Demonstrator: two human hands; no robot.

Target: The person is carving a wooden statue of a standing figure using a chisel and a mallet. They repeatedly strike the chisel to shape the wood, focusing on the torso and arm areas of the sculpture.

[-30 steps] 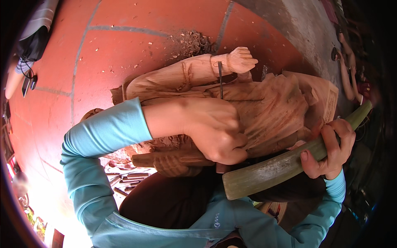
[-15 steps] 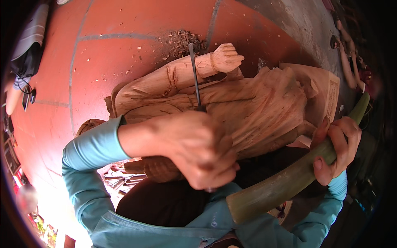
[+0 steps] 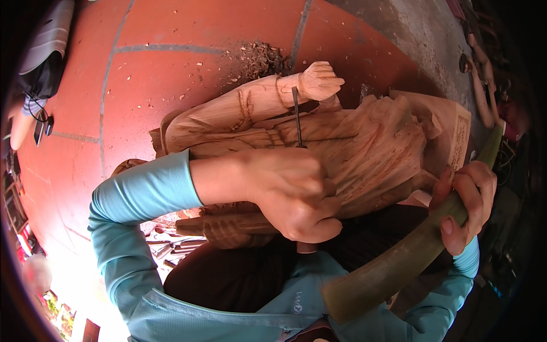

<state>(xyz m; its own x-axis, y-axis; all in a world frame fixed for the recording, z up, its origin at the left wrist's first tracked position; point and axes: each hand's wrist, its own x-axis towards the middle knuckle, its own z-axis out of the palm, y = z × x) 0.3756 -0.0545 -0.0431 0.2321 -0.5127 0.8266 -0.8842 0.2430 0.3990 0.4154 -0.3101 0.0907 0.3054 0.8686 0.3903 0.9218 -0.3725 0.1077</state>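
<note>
A large unfinished wooden figure (image 3: 364, 142) lies across my lap, its carved fist (image 3: 319, 81) pointing away from me. My left hand (image 3: 290, 191) is closed around a chisel whose dark metal blade (image 3: 297, 117) rests its tip near the figure's wrist. My right hand (image 3: 464, 202) grips a long, thick, greenish mallet (image 3: 393, 268) shaped like a horn, held at the right side of the figure and off the chisel's handle. Both arms wear light blue sleeves.
Red floor tiles (image 3: 171, 68) lie beyond the figure, with a pile of wood shavings (image 3: 262, 56) on them. Several carving tools (image 3: 165, 248) lie on the floor at my left. A bare foot of another person (image 3: 20, 128) shows at the far left, and a grey concrete strip (image 3: 416, 34) at upper right.
My left hand with the chisel has shifted along the figure, the blade now pointing at the wrist under the carved fist. The mallet has swung slightly away to the right.
</note>
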